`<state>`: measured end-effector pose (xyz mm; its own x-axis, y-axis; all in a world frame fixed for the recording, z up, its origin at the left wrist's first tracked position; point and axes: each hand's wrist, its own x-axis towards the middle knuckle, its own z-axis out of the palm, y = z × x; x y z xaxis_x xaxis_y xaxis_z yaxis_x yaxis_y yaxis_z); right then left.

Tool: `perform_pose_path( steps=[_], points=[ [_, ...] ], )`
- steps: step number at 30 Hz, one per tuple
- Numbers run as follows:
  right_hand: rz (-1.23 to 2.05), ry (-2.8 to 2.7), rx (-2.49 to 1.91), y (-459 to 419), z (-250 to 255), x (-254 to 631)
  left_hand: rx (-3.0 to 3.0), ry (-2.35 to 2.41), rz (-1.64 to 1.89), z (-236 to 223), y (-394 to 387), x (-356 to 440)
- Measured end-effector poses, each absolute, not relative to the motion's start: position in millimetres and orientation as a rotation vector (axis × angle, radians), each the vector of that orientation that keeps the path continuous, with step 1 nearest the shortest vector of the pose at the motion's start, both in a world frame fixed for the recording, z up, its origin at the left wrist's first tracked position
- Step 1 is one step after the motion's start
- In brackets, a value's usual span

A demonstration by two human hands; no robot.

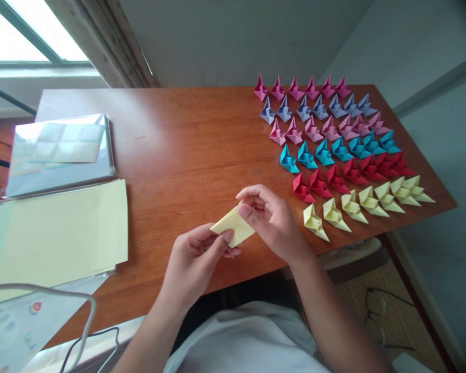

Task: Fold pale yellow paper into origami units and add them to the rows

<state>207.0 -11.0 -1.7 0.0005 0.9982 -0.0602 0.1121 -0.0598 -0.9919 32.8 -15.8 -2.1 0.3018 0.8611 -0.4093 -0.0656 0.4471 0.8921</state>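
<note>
A pale yellow sheet of folded origami paper (236, 229), now a small flat shape with a pointed left end, is between my hands above the front of the table. My left hand (198, 256) pinches its lower left part, thumb on top and fingers beneath. At its upper right edge, my right hand (270, 220) has thumb and curled fingers closed on the paper. To the right stand rows of finished folded paper figures; the nearest row is of yellow paper figures (336, 215), with red paper figures (337, 180) behind them.
Blue paper figures (324, 153), then pink, lilac and magenta rows, extend toward the back edge of the wooden table (186, 155). Yellow paper sheets (62, 233) and a clear-wrapped pack (62, 153) lie at left. A grey cable (89, 316) curves in front.
</note>
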Motion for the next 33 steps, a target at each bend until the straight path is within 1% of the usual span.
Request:
perform_pose_path(
  steps=[4,7,13,17,21,24,27,33],
  points=[
    [1.243,-1.262,-1.316,-13.8,-6.8,204.9,0.886,1.169,0.818,-3.8,-17.3,35.1],
    [1.153,-1.295,-1.334,-16.1,-8.7,202.2,0.916,1.177,0.811,-3.5,-16.2,35.1],
    [1.018,-1.487,-1.386,-18.2,-5.5,205.6,1.201,1.171,0.828,-4.6,-7.6,21.8],
    [1.009,-1.589,-1.377,-19.6,-3.4,208.7,1.469,1.214,0.786,-8.5,-3.3,13.3],
    [1.045,-1.657,-1.366,-19.6,-5.1,211.1,1.486,1.293,0.817,-10.1,-3.1,11.7],
    [0.978,-1.716,-1.401,-19.6,-9.3,211.2,1.515,1.274,0.814,-10.8,-4.1,12.0],
    [0.877,-1.796,-1.434,-19.8,-15.3,210.3,1.725,1.305,0.801,-14.8,-6.2,12.9],
    [0.672,-1.967,-1.493,-19.1,-27.5,210.1,2.366,1.444,0.792,-28.2,-11.8,19.3]
  ],
)
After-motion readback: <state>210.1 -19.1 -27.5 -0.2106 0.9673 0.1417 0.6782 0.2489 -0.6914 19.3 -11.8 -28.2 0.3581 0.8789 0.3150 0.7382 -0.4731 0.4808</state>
